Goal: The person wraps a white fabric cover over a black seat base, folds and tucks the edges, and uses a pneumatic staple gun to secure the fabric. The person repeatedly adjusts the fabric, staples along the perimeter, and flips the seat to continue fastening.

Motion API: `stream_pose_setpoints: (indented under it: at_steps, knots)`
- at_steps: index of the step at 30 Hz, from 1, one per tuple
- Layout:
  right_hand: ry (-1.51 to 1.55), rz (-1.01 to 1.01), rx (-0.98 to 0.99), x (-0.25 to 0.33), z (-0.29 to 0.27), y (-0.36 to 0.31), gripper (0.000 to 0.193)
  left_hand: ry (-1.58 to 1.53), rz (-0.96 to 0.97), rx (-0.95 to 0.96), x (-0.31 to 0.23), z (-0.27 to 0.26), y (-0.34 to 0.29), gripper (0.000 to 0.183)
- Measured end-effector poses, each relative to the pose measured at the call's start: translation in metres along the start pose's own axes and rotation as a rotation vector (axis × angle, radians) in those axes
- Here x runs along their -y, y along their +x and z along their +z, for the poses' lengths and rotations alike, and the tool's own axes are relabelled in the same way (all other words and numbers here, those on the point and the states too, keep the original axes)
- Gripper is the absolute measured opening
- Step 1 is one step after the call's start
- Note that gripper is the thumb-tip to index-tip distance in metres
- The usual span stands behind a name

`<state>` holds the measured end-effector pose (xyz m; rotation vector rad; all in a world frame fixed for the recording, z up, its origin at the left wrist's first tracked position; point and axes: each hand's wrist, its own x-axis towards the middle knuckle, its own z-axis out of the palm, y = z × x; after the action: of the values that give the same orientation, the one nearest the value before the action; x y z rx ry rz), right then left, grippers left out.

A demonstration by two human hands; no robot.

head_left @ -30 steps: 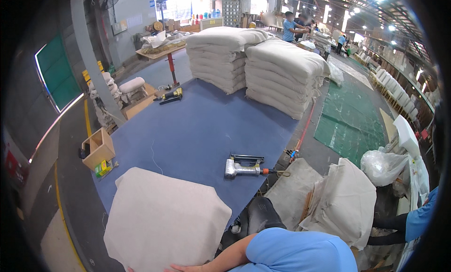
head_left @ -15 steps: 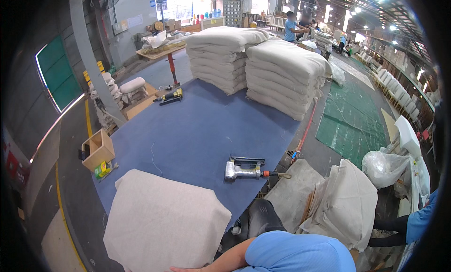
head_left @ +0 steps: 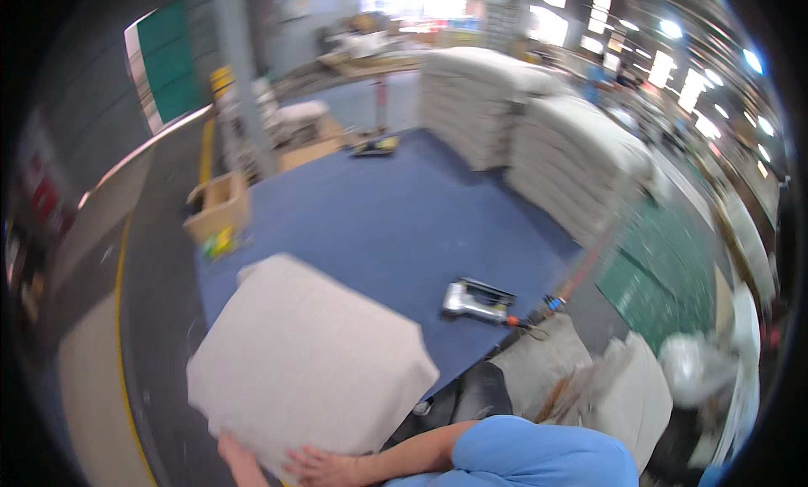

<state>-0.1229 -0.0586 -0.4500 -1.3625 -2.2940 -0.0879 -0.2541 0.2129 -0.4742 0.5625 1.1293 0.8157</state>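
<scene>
A seat pad covered in pale cloth [head_left: 311, 361] lies across the near edge of the blue-topped table [head_left: 370, 209], its near part hanging toward me. At the pad's near left edge is my left hand [head_left: 239, 460], its fingers blurred and partly hidden. My right hand [head_left: 324, 466] lies on the pad's near side, fingers spread over the cloth. Neither hand touches the silver staple gun [head_left: 475, 299], which rests on the table right of the pad with its hose running off the edge.
Two tall stacks of pale padded pieces [head_left: 572, 163] stand at the table's far right. A second air tool [head_left: 374, 147] lies at the far edge. On the left sit a wooden box [head_left: 220, 207] and a yellow-green packet [head_left: 220, 243]. More cloth-covered pieces [head_left: 627, 394] lean at right.
The view has swung left, so the scene sits farther right and is blurred. My left hand has come into view at the pad's edge; more of my right hand shows on the cloth.
</scene>
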Motion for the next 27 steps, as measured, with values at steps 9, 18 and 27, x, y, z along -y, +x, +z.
stream_pose_setpoints:
  at_steps: [9, 18, 27]
  knots:
    - [0.091, 0.069, 0.529, -0.010, -0.061, 0.019, 0.082, 0.058, 0.385, -0.333, 0.008, 0.068, -0.048, 0.044]
    - [0.639, 0.119, 0.467, -0.112, -0.130, 0.023, 0.075, 0.555, 0.428, -0.525, 0.020, 0.036, -0.016, 0.046]
    - [-0.183, 0.487, 0.493, -0.278, -0.174, -0.060, 0.107, 0.620, 0.311, -0.411, 0.025, 0.027, -0.007, 0.045]
